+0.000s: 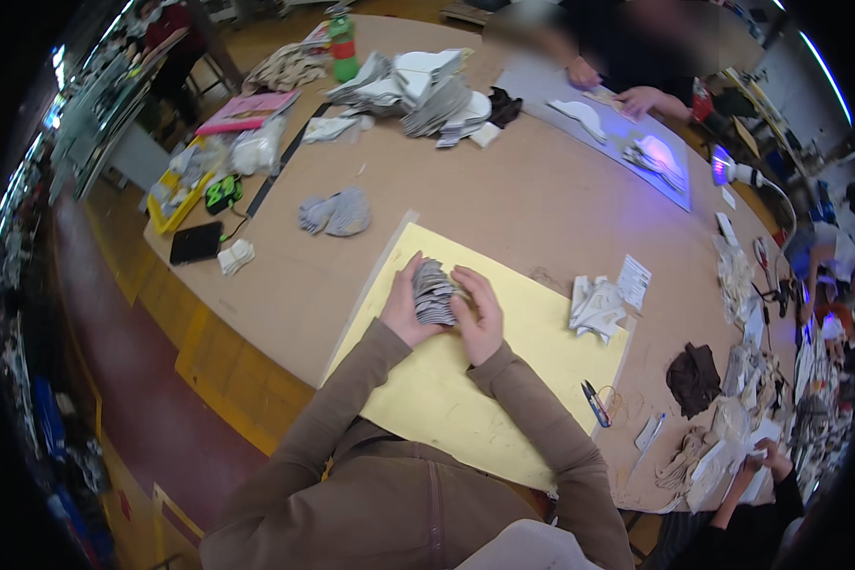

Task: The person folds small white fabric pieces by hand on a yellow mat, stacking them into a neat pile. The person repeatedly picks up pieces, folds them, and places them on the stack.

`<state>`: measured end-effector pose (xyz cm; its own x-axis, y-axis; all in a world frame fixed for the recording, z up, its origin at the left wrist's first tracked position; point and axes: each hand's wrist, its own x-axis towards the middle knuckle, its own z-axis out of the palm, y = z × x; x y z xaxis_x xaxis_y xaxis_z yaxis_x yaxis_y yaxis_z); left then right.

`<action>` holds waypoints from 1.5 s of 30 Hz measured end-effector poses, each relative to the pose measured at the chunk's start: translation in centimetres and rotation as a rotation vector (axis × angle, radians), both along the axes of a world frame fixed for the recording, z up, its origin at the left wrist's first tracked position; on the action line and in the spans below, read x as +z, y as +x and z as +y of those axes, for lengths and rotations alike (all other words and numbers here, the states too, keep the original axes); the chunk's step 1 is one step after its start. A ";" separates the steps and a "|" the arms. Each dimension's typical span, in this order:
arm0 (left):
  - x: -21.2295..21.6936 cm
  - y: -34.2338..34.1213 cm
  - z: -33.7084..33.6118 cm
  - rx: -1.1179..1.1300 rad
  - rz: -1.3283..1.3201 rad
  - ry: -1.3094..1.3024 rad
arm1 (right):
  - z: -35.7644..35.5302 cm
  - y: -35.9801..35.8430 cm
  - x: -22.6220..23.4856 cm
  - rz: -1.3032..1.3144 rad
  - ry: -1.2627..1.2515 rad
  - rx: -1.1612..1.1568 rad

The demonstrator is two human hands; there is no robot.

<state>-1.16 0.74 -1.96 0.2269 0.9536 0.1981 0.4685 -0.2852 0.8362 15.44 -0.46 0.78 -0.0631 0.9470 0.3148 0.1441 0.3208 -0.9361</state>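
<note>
My left hand [404, 312] and my right hand [483, 321] hold a stack of grey striped cloth pieces [434, 292] between them, one hand on each side. The layers stand fanned with their edges up. Under the hands lies a yellow sheet [484, 399] on the brown table. Beyond my left hand rests a loose bundle of similar grey striped cloth [337, 213]. Right of my right hand, a pile of white cut pieces [596, 309] sits on the sheet's edge beside a printed white slip [634, 282].
Small snips [596, 405] and a pen-like tool [650, 432] lie at the right. Stacked white-grey pieces [427, 90] and a green bottle [343, 49] stand at the back. A yellow tray [173, 201] and black device [197, 244] are left. Co-workers' hands [641, 102] work across the table.
</note>
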 end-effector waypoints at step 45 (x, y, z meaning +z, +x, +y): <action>1.6 -0.1 -1.0 0.043 0.196 0.021 | -0.2 -0.5 -0.3 0.001 -0.125 0.418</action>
